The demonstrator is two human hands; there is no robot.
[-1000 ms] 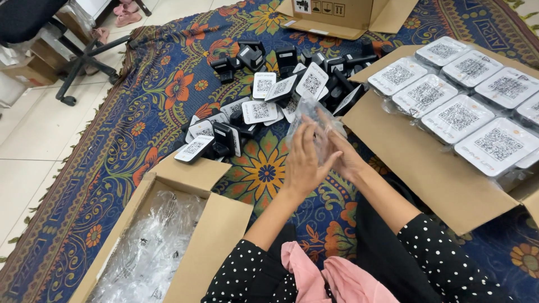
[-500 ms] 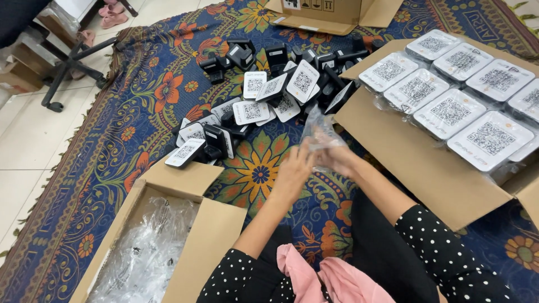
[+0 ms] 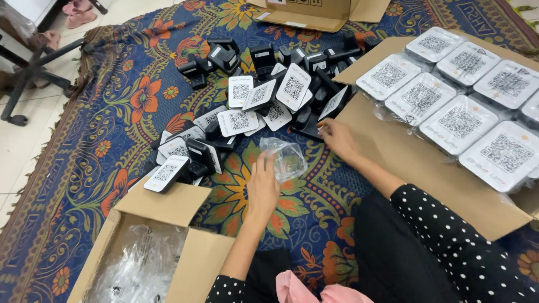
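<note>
Two hands at a pile of small stands on a patterned rug.
Left hand (image 3: 263, 188) fingers pinch a clear bag (image 3: 286, 159) mouth-up, ready for filling — right hand (image 3: 337, 136) fingers curl narrowly onto a black stand (image 3: 307, 124) at the pile's edge.

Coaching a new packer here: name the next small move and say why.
Probably close the right hand on the black stand at its fingertips and bring it to the clear bag held in the left hand; the bag looks empty, and the right hand holds nothing yet.
</note>
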